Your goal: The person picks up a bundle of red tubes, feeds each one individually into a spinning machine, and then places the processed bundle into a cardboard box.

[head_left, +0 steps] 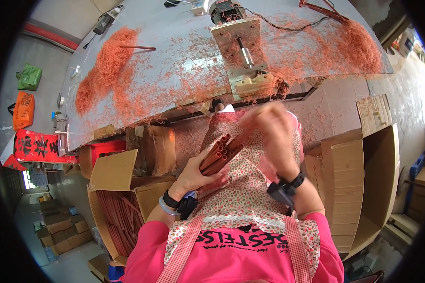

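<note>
My left hand (194,172) is closed round a bundle of thin reddish-brown tubes (214,159), held over my lap with their open ends slanting up to the right. Just right of the bundle, my right hand (273,129) is blurred by motion. A smeared reddish-brown tube (240,140) runs from beside the bundle up to its fingers, which seem to pinch it. Beyond my hands, at the table's near edge, stands a small machine with a motor (225,11), a metal plate and a chuck (246,57) pointing toward me. A pale block (253,83) sits below the chuck.
Orange-red shavings heap up on the left (113,56) and right (360,47) of the grey table (184,35). One loose tube (139,47) lies by the left heap. An open carton full of tubes (120,217) stands at my left, another open carton (347,184) at my right.
</note>
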A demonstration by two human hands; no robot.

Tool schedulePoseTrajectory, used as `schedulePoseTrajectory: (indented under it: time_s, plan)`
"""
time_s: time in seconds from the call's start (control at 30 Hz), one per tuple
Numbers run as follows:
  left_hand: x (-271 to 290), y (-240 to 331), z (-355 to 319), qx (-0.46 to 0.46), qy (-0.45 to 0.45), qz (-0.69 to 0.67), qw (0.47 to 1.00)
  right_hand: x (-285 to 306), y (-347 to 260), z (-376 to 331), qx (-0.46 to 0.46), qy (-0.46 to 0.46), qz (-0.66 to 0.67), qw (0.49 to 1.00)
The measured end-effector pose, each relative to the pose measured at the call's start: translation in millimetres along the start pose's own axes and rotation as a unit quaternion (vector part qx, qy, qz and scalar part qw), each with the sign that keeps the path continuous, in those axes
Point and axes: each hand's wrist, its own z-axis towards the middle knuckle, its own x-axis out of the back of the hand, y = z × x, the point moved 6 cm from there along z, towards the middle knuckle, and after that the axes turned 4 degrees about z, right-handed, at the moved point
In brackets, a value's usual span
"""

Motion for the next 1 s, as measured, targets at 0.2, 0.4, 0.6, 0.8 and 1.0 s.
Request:
schedulePoseTrajectory:
  time_s: [0.2,0.4,0.6,0.8,1.0]
  plan:
    - [-5,-4,-4,0.023,-0.067,-0.072,0.995,59,-77,30,0.165,-0.008,0.301,0.939]
    - [-25,19,-7,0.084,-0.145,-0.313,0.935,7,0,2,-0.118,-0.167,-0.159,0.966]
    - [-32,17,-12,0.124,-0.303,-0.265,0.907,-22,58,-24,-0.21,-0.327,0.021,0.921]
    - [-41,15,-12,0.118,-0.346,-0.255,0.895,-23,57,-24,-0.148,-0.368,0.054,0.916]
    - [-40,24,-4,0.102,-0.311,-0.237,0.915,-26,50,-19,-0.079,-0.314,-0.001,0.946]
